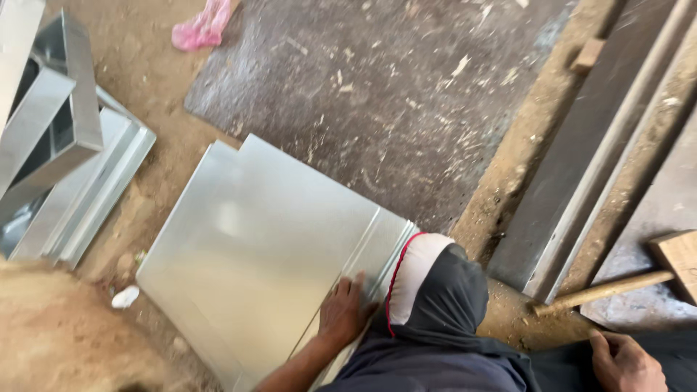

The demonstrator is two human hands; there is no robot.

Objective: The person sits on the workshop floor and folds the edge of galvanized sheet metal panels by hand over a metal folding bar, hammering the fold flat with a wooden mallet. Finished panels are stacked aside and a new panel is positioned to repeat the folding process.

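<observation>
My left hand (343, 312) lies flat on the near edge of a stack of shiny galvanised metal sheets (254, 247) on the dirt floor, its fingers spread beside a folded seam. My bent knee (435, 305), in dark trousers with a white, red-edged cloth, presses on the sheet's corner. At the bottom right, my right hand (623, 363) rests with its fingers apart and holds nothing. It sits just below the handle of a wooden mallet (602, 290) lying on the ground.
Folded sheet-metal duct sections (54, 138) are piled at the left. A dark, scratched slab (377, 87) lies beyond the sheets. Long metal strips (581, 189) run diagonally at the right. A pink rag (200, 29) lies at the top.
</observation>
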